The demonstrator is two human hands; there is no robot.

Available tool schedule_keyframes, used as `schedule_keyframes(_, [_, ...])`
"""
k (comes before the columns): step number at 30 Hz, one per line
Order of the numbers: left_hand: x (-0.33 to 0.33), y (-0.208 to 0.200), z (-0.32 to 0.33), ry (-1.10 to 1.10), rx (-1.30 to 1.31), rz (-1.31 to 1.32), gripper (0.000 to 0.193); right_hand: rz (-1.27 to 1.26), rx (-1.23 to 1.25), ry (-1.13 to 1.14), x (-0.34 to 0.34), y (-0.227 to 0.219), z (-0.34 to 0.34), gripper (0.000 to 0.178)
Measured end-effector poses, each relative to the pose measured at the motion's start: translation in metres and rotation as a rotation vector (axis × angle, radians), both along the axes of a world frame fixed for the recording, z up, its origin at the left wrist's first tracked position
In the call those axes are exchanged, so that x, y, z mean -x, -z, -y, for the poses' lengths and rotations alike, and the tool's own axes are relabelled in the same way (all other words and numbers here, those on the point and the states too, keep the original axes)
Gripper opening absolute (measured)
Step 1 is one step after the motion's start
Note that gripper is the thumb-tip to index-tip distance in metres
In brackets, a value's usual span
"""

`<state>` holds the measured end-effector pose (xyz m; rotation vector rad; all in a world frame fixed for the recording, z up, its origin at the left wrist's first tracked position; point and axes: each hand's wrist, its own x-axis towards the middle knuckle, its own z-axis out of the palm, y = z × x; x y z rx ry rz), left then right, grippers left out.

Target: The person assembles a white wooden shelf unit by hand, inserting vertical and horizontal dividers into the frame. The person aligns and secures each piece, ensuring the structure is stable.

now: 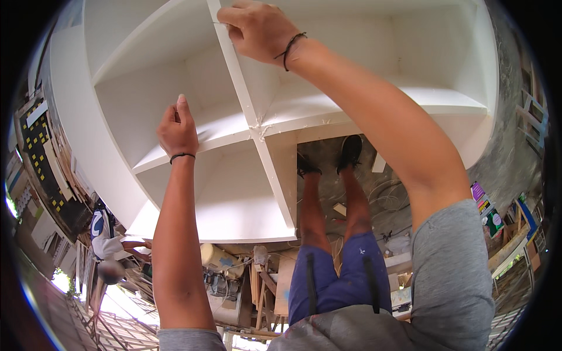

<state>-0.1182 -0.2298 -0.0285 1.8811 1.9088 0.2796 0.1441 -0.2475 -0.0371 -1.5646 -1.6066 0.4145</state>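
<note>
A large white shelf unit point(275, 126) with several open compartments fills the space before me. My right hand point(257, 30) is closed in a pinch at the upper end of the upright divider point(234, 76). A thin, blade-like piece point(219, 23) sticks out from its fingers across the divider's front edge; most of it is hidden. My left hand point(178, 130) is curled in a loose fist with the thumb up, in front of the upper left compartment. Nothing shows in it. Pale curled shavings point(259, 127) lie where the divider meets the horizontal shelf.
Another person point(108, 245) is bent over at the lower left, beyond the unit. Stacked boards point(61, 158) stand along the left. A yellowish tank machine point(221, 260) and wood scraps are below the unit. Cables point(389, 193) lie on the concrete floor point(377, 205) near my feet.
</note>
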Motion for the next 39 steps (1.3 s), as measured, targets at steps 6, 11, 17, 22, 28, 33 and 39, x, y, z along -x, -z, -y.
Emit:
schedule_keyframes(6, [0.005,0.001,0.000,0.011,-0.033,-0.038,0.048,-0.013,0.090,-0.261,0.034,-0.011,0.084,0.017])
schedule_keyframes(11, [0.003,0.003,-0.001,-0.008,-0.027,-0.001,0.048,0.016,0.013,-0.004,0.000,-0.006,0.009,0.017])
schedule_keyframes(17, [0.005,0.004,-0.001,0.015,-0.053,0.009,0.048,0.058,-0.007,-0.200,0.035,-0.008,0.068,0.015])
schedule_keyframes(22, [0.006,0.003,-0.002,-0.004,-0.028,-0.015,0.049,0.113,-0.001,-0.203,0.032,-0.016,0.072,0.016])
schedule_keyframes(28, [0.003,0.002,-0.001,0.012,-0.018,-0.024,0.049,0.119,-0.044,0.001,0.023,-0.007,0.017,0.012])
schedule_keyframes(33, [0.002,0.003,-0.001,0.054,-0.057,-0.041,0.050,0.209,0.129,-0.338,0.055,-0.034,0.108,0.019])
schedule_keyframes(39, [0.007,-0.002,0.002,0.103,-0.127,-0.033,0.040,0.082,-0.003,0.122,-0.005,-0.033,0.100,0.012])
